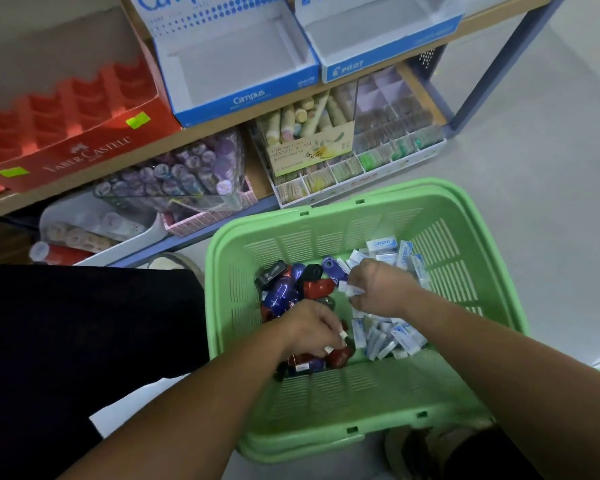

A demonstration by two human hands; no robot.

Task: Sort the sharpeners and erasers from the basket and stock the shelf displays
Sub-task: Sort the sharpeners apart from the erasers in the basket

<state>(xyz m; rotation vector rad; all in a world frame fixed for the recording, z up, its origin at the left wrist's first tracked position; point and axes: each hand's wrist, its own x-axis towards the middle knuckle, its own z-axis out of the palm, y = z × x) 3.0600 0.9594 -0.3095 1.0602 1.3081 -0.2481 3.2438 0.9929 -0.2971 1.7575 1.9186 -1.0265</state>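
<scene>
Left hand (309, 327) curls over sharpeners (284, 292), its grip hidden; right hand (378, 289), at 1 o'clock, pinches Campus erasers (400, 337). Green basket (326, 403) on grey floor (551, 168), shelf (205, 130) at 11 o'clock.

One green slatted plastic basket (361, 403). Two hands: left hand (312, 327), right hand (378, 289). Three cardboard display boxes: one red Faber-Castell box (84, 154), one blue-and-white Campus box (243, 98), one blue-and-white Pilot box (347, 69). Over a dozen red, blue and black plastic sharpeners (284, 292); over a dozen white-and-blue sleeved erasers (395, 337), too heaped for exact counts.

Head camera looks steeply down, close over basket (326, 410).
</scene>
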